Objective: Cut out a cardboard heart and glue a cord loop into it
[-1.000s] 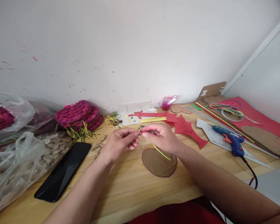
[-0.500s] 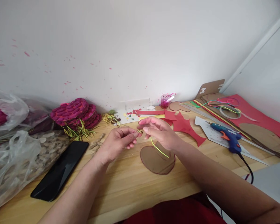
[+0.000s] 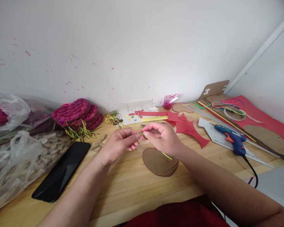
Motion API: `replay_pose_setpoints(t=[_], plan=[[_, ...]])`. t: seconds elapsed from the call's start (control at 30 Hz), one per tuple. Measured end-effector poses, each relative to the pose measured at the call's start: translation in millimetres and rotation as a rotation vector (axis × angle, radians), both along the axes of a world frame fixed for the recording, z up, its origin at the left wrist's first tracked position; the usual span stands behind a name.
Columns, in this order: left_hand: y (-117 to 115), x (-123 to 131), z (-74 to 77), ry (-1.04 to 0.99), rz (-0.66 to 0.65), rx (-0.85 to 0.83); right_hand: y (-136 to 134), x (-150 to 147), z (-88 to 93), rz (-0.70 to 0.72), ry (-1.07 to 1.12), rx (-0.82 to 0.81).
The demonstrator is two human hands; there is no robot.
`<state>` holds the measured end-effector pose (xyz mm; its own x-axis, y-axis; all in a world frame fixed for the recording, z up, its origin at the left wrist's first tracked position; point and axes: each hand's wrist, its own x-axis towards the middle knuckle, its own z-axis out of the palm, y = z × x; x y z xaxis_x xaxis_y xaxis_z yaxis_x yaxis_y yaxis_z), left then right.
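Thumb and fingers pinched, my left hand grips a small olive-green bit of cord. My right hand meets it fingertip to fingertip and pinches the same piece. Most of the cord is hidden by the fingers. A bright yellow-green end of cord shows below my right hand, over a rounded brown cardboard piece on the table. Behind the left wrist lie several peanut shells.
A black phone and plastic bags of shells are on the left. Purple-pink discs with green cords stand behind. A blue glue gun, red paper and coloured cords lie right. A pink cup stands by the wall.
My right hand has moved slightly left and down, and its fingers have closed on the cord beside my left fingertips. Less of the bright green length shows now. My left hand has barely moved.
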<state>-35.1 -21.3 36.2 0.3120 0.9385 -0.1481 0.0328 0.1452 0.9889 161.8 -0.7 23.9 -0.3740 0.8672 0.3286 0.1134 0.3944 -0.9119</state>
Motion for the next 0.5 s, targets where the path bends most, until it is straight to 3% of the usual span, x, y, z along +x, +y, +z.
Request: replay_pose_setpoints(t=[0.2,0.33,0.5], plan=[[-0.8,-0.4,-0.7,-0.005,0.004,-0.009,-0.9,-0.2,-0.3,-0.012,-0.027,0.008],[-1.5,-1.5,-0.3,0.043,-0.004,0.024,-0.7,0.9,2.6,0.025,-0.017,-0.085],[-0.9,-2.5,3.1,0.137,-0.034,0.078,5.8,8.4,5.7,0.173,-0.207,-0.248]])
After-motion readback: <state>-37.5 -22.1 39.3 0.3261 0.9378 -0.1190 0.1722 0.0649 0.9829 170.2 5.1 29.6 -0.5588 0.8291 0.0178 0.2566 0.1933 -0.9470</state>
